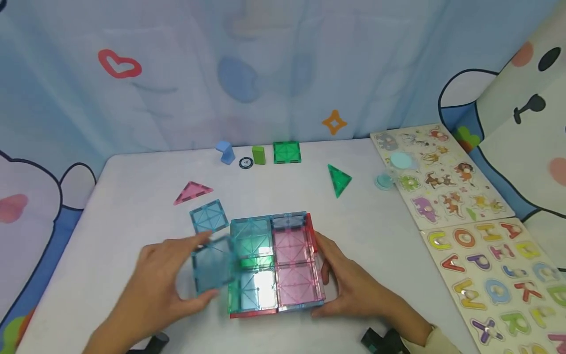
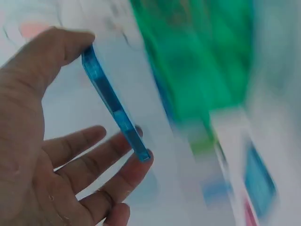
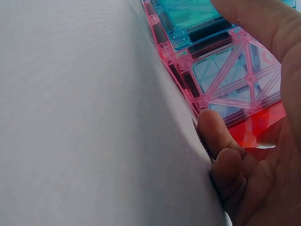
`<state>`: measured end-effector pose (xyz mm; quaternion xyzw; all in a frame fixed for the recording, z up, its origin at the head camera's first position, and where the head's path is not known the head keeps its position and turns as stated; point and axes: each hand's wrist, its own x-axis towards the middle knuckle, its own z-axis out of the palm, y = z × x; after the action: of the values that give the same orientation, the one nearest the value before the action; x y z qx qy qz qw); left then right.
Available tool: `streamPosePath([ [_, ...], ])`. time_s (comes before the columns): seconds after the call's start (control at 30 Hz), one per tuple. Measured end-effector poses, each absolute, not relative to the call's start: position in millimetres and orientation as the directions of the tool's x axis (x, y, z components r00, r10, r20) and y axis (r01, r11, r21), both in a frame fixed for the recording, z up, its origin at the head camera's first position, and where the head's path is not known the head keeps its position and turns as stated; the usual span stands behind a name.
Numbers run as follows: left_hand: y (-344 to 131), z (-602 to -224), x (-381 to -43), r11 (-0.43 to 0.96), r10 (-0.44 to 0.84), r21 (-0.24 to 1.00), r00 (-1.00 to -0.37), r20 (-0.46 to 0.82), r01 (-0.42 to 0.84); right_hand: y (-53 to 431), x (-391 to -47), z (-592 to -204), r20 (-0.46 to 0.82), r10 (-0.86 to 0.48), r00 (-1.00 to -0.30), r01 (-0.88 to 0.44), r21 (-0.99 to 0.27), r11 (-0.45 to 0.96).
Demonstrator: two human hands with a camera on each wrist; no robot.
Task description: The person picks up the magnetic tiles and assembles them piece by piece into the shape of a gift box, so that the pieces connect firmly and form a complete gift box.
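Note:
My left hand [image 1: 155, 282] pinches a clear blue square magnetic tile [image 1: 213, 264] by its edges, just left of a low box of magnetic tiles [image 1: 297, 285]. In the left wrist view, the blue tile [image 2: 115, 106] is seen edge-on between thumb and fingertips of the left hand [image 2: 70, 183]. Blue, green, pink and red tiles make up the box. At its right side, the right hand [image 1: 349, 280] grips the box, thumb by the near corner. The right wrist view shows curled fingers [image 3: 221, 141] against the box's pink tile [image 3: 230, 80] and red side.
Beyond the box lie another blue square tile [image 1: 209, 216], a pink triangle [image 1: 192, 191], a green triangle [image 1: 339, 180], a green tile [image 1: 287, 152] and small blocks [image 1: 258, 155]. Animal [image 1: 435, 172] and letter puzzle boards [image 1: 495, 280] cover the table's right side. A curtain [image 1: 283, 73] hangs behind.

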<state>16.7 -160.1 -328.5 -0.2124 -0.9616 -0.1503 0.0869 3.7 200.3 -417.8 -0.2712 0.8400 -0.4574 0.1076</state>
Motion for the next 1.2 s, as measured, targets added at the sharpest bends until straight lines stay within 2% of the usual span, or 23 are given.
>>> streamPosePath([
  [0.13,-122.9,-324.6,23.8,0.740,0.584,0.240,-0.777,0.233,0.628,201.9,3.6,-416.9,0.071,-0.554,-0.830,-0.357,-0.830,0.429],
  [0.3,-113.6,-331.8,25.1,0.726,0.615,0.192,-0.748,0.249,0.660,198.3,2.1,-416.2,0.065,-0.573,-0.817,-0.361,-0.832,0.420],
  [0.43,-123.8,-336.1,15.7,0.723,0.585,0.278,-0.774,0.242,0.633,198.8,1.2,-415.0,0.047,-0.562,-0.826,-0.349,-0.825,0.445],
  [0.53,-142.2,-346.6,-10.6,0.768,0.493,0.318,-0.831,0.259,0.555,200.1,1.6,-415.1,0.033,-0.549,-0.835,-0.331,-0.827,0.455],
  [0.63,-164.4,-364.0,-42.3,0.862,0.386,0.255,-0.893,0.231,0.438,200.5,3.0,-416.3,0.029,-0.547,-0.836,-0.320,-0.837,0.445],
  [0.73,-179.6,-383.0,-64.3,0.912,0.359,0.157,-0.923,0.141,0.379,200.6,4.0,-417.2,0.036,-0.556,-0.830,-0.325,-0.842,0.430],
  [0.83,-183.9,-391.7,-73.2,0.917,0.368,0.125,-0.925,0.099,0.378,200.3,3.2,-416.3,0.032,-0.557,-0.830,-0.326,-0.838,0.438],
  [0.93,-182.6,-387.2,-74.5,0.923,0.356,0.102,-0.924,0.137,0.371,199.0,2.5,-415.1,0.023,-0.554,-0.832,-0.321,-0.834,0.448],
  [1.1,-166.4,-359.6,-78.8,0.920,0.335,0.117,-0.906,0.260,0.374,198.5,4.0,-414.0,0.000,-0.547,-0.837,-0.300,-0.837,0.459],
  [1.2,-139.4,-337.1,-78.4,0.872,0.405,0.163,-0.867,0.290,0.462,199.2,5.4,-414.7,-0.003,-0.543,-0.840,-0.293,-0.839,0.459],
])
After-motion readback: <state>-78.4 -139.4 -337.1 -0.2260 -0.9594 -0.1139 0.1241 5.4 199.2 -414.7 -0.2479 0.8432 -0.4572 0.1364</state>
